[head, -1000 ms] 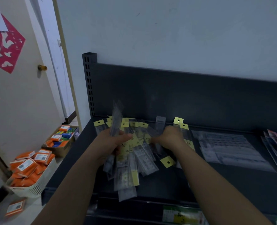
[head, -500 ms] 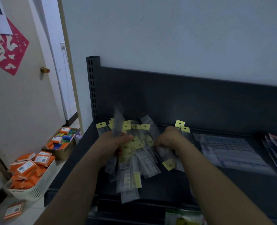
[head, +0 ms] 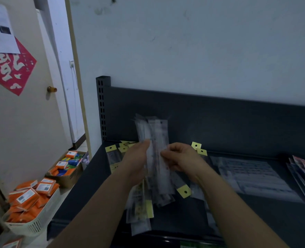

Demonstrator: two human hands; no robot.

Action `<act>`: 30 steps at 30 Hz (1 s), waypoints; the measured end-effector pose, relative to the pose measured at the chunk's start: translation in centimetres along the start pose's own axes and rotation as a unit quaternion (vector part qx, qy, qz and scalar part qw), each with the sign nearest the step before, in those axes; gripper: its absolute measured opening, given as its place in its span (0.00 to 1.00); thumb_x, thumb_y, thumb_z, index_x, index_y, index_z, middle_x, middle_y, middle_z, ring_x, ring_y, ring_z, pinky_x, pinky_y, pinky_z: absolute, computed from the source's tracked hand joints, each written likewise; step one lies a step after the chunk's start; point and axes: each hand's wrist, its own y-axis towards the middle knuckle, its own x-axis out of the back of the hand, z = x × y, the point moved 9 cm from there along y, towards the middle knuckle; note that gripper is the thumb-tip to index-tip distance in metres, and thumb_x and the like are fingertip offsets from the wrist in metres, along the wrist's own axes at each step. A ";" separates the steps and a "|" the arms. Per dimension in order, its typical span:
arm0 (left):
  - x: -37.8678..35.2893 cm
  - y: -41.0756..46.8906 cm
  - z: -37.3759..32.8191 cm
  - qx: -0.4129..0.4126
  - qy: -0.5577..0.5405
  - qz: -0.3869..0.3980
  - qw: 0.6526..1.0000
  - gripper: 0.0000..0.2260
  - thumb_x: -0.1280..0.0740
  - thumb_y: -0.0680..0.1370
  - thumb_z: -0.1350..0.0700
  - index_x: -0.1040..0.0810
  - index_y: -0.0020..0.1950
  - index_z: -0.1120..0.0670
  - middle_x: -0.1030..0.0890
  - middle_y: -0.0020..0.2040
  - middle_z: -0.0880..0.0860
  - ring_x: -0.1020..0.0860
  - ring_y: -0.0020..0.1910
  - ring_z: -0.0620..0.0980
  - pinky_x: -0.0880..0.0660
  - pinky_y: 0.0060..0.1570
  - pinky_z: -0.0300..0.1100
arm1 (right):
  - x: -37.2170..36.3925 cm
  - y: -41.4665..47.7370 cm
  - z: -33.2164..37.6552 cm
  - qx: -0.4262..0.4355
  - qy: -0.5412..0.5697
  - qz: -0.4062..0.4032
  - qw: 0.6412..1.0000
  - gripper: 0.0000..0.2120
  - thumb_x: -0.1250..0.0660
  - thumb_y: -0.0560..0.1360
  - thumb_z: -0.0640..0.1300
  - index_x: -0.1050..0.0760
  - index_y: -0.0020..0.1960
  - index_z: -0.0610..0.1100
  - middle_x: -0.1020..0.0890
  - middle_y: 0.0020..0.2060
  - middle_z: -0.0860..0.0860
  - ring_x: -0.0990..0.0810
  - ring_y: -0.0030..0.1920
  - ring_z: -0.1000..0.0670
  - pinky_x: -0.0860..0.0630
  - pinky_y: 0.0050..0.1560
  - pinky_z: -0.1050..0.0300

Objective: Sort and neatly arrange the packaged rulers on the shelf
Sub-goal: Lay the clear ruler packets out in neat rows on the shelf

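Both hands (head: 136,161) (head: 181,161) grip blurred packaged rulers (head: 154,140), hiding the pile (head: 141,210) beneath.

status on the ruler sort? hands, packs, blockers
Left hand and right hand both gripping upright bundle of ruler packs. Loose packs scattered on shelf underneath. Nothing blocking.

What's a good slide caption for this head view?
Both hands hold clear packaged rulers upright above a dark metal shelf.

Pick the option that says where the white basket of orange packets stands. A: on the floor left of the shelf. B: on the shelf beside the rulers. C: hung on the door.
A: the white basket stands on the floor, left of the dark shelf.
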 end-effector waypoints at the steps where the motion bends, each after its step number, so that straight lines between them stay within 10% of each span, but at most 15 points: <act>1: -0.2 0.0 0.0 -0.003 0.015 0.007 1.000 0.16 0.43 0.83 0.53 0.23 0.61 0.61 0.17 0.53 0.63 0.18 0.52 0.63 0.22 0.53 0.59 | 0.3 -0.1 0.1 0.007 -0.008 -0.014 1.000 0.05 0.31 0.74 0.39 0.23 0.49 0.38 0.18 0.37 0.46 0.19 0.33 0.52 0.21 0.35 0.58; 9: -1.7 -1.1 1.1 0.000 0.035 0.068 0.997 0.14 0.40 0.82 0.52 0.22 0.60 0.58 0.17 0.54 0.61 0.18 0.53 0.58 0.20 0.48 0.51 | -0.5 -1.6 1.9 0.096 -0.088 -0.012 0.991 0.12 0.32 0.76 0.46 0.21 0.47 0.36 0.20 0.29 0.51 0.22 0.28 0.53 0.24 0.30 0.60; 14: -2.1 -1.4 0.6 -0.012 -0.028 0.063 0.998 0.15 0.44 0.82 0.49 0.25 0.64 0.52 0.21 0.61 0.58 0.21 0.58 0.56 0.22 0.53 0.52 | -1.6 -1.8 0.8 0.076 -0.115 0.047 0.989 0.12 0.38 0.79 0.48 0.21 0.55 0.44 0.16 0.49 0.46 0.17 0.49 0.47 0.21 0.54 0.51; 18: -2.5 -1.5 0.7 -0.035 0.050 0.069 0.996 0.15 0.45 0.82 0.46 0.27 0.66 0.44 0.22 0.62 0.54 0.22 0.59 0.53 0.24 0.59 0.52 | -2.4 -2.7 0.2 0.056 -0.062 0.102 0.991 0.12 0.38 0.79 0.41 0.26 0.62 0.44 0.16 0.52 0.49 0.17 0.52 0.50 0.22 0.51 0.57; 30: -6.8 -2.1 -0.4 -0.158 0.078 0.011 0.984 0.17 0.31 0.78 0.56 0.31 0.65 0.56 0.19 0.56 0.54 0.18 0.52 0.50 0.20 0.54 0.45 | 11.4 -8.1 0.7 0.084 -0.279 0.045 0.956 0.12 0.33 0.76 0.41 0.22 0.58 0.50 0.19 0.53 0.45 0.20 0.54 0.44 0.26 0.59 0.47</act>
